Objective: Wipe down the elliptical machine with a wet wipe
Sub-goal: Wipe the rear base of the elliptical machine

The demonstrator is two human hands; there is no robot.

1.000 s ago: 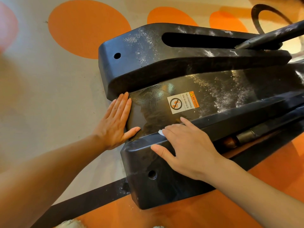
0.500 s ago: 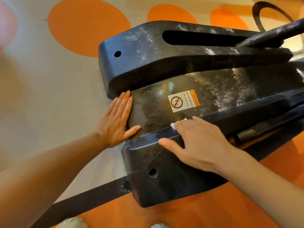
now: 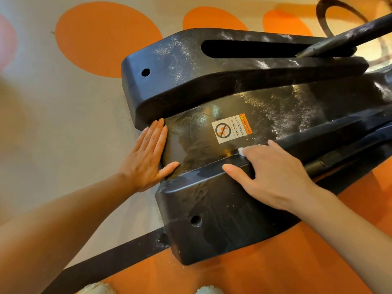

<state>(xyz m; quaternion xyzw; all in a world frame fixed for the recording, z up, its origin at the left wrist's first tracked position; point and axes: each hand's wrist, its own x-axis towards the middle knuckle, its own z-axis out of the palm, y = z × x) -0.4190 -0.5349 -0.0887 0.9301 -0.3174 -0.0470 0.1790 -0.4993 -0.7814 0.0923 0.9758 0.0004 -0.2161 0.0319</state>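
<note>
head: right hand [image 3: 273,177] on wipe [image 3: 241,150]

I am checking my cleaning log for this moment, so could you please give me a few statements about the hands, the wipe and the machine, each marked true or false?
1. The left hand lies flat with straight fingers against the elliptical machine. True.
2. The wet wipe is under the left hand. False: it peeks out beneath the fingertips of the right hand.
3. The warning sticker reads "No stepping on surface". True.
4. The right hand covers the warning sticker. False: the sticker lies uncovered, between the two hands.
5. White dust shows on the upper housing. True.
</note>
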